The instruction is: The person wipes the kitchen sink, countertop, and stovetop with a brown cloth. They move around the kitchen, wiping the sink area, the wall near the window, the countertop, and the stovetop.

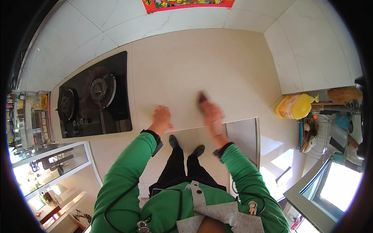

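Note:
My left hand [162, 116] rests at the front of the beige countertop [233, 58]. Its fingers are loosely bent, the thumb stands apart towards the front edge, and I see nothing in it. Blurred by motion, my right hand [212, 113] is over the counter, further right. A small dark brown object [201, 97] sticks out past its fingertips; it is too blurred to name, and the hand covers part of it. A dark band circles each wrist.
A black two-burner gas hob [96, 96] is set into the counter at left. To the right stand a yellow pump bottle [294, 106] and a wire dish rack [323, 125]. Tiled walls [186, 26] bound the back and right. Below the counter's front edge is an open drawer or cabinet front [242, 134].

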### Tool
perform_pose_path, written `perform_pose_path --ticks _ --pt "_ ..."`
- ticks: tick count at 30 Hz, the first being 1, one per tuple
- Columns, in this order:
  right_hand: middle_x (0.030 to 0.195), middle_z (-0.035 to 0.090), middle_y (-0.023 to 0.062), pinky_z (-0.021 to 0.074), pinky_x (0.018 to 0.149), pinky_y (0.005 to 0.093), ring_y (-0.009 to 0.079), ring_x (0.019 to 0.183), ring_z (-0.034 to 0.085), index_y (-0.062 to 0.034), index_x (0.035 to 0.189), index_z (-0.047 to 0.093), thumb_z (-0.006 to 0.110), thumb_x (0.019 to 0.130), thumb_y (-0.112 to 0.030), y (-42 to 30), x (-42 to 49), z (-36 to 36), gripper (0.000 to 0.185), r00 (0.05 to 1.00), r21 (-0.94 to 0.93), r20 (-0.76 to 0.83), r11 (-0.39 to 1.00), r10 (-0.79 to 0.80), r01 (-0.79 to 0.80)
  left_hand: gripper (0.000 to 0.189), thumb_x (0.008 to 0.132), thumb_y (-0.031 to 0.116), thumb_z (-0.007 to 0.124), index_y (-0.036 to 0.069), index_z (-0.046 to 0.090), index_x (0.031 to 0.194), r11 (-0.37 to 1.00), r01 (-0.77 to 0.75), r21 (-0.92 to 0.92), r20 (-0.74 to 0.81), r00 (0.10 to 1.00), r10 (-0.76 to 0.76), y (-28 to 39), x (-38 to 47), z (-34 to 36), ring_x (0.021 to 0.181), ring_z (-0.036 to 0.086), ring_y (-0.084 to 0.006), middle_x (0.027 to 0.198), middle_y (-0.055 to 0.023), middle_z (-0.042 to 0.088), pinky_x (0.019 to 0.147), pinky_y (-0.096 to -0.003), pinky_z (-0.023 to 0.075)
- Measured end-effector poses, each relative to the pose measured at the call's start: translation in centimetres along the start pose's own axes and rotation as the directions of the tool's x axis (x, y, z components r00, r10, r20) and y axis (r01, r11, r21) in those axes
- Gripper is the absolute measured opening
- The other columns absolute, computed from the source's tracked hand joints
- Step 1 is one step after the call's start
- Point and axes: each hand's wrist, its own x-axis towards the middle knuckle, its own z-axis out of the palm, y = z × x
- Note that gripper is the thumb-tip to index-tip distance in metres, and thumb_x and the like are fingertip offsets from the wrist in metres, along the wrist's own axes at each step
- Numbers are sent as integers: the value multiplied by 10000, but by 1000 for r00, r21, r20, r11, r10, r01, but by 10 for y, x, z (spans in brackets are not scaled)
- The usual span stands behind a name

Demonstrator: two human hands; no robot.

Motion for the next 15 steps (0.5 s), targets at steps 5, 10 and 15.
perform_pose_path --ticks 5,10,15 --pt "1266 616 67 411 1030 420 289 1199 542 -135 1217 655 530 771 59 -73 -46 47 502 953 44 153 965 -262 258 680 633 261 913 5 517 1123 982 -173 -75 -186 970 157 -17 -10 7 1001 599 -367 1140 -200 501 818 -426 548" --pt "1268 612 153 431 1055 411 311 1191 567 -36 1264 613 501 803 95 24 16 -56 492 957 -81 -288 996 14 -39 380 791 109 778 32 516 1056 764 -389 -515 -383 902 201 -87 -46 17 864 593 -290 1015 -149 503 716 -400 507" --pt "1333 568 114 442 1040 451 345 1203 537 -172 1338 570 565 772 33 57 59 -63 602 816 -336 -501 804 289 -491 227 842 73 709 35 545 995 681 -316 -661 -499 862 -84 -165 -119 53 779 583 -266 920 -131 541 694 -358 500"
